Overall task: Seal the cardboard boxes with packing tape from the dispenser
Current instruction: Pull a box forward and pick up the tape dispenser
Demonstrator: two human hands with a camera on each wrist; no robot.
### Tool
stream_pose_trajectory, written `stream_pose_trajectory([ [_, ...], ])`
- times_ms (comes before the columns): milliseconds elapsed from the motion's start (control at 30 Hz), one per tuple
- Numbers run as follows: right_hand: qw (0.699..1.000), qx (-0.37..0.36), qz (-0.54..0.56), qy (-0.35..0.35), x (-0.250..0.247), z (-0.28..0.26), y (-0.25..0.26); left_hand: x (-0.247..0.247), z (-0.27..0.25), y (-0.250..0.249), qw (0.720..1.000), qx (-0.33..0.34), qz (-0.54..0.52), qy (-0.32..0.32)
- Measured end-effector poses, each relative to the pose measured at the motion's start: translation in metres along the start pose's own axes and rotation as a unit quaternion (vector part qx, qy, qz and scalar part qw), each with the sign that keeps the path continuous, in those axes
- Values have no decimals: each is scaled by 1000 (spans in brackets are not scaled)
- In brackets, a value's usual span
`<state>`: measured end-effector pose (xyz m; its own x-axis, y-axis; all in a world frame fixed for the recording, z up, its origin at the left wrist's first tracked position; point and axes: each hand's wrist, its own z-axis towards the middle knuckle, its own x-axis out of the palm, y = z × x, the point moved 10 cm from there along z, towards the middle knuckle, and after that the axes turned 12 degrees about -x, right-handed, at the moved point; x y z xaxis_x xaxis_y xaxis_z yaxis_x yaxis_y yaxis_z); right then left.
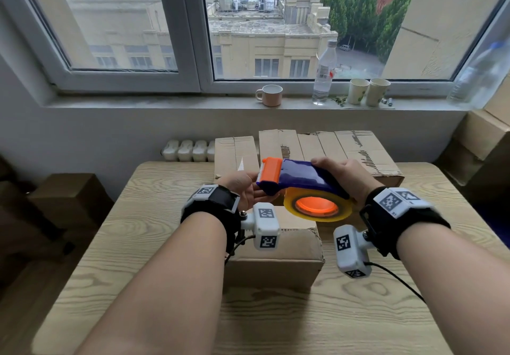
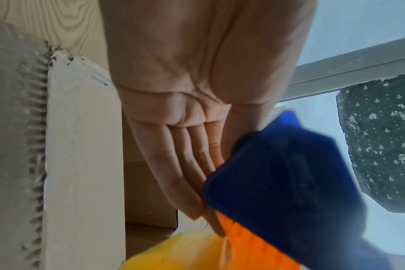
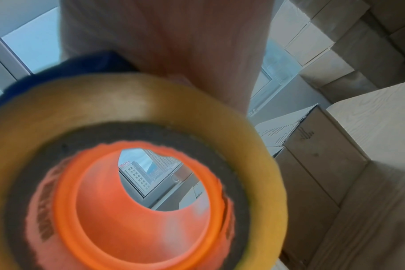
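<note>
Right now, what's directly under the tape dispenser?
A closed cardboard box on the table sits below the tape dispenser. Hands and dispenser hide its top seam.

We see the blue-orange dispenser (image 1: 299, 178) with yellow tape roll (image 1: 317, 207) lying sideways above a closed box (image 1: 278, 255); more boxes (image 1: 342, 147) behind

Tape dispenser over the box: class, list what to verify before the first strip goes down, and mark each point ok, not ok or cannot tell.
1. Right hand grips the tape dispenser: ok.
2. Left hand is at the orange cutter end, fingers straight: ok.
3. Free tape end pulled out: cannot tell.
4. Tape roll has tape left: ok.
5. Near cardboard box lies below the dispenser on the table: ok.
6. Its flaps are closed: cannot tell, hands and dispenser hide the top.
</note>
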<state>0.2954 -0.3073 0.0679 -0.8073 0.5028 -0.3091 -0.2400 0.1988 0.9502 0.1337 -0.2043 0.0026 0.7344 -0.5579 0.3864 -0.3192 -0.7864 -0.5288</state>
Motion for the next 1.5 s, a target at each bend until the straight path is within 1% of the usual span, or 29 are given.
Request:
stream_pose_trajectory([
  [100,1000,6,23,3,2,1,-1,2,0,1,999,1,-39,22],
  [200,998,17,52,3,3,1,-2,4,-1,-1,997,17,-69,40],
  [400,986,56,160,11,14,-4,-8,13,1,-6,986,66,-129,77],
  [533,986,67,152,14,15,-1,-8,14,-1,-10,988,76,-96,91],
  [633,986,74,146,20,15,-1,-10,14,-3,-9,991,60,-67,94],
  [800,984,79,156,19,17,2,-14,14,0,-11,991,51,-77,97],
  [900,983,85,162,27,19,5,-18,12,5,-12,993,56,-61,83],
  [1033,980,92,172,27,19,9,-26,10,10,-11,993,55,-46,90],
  [1233,976,104,185,44,19,15,-38,18,9,-17,991,56,-21,117],
  [1400,972,110,202,46,19,16,-42,27,3,-14,982,45,-30,181],
  [1500,971,113,207,48,20,17,-43,23,8,-12,980,39,-46,190],
])
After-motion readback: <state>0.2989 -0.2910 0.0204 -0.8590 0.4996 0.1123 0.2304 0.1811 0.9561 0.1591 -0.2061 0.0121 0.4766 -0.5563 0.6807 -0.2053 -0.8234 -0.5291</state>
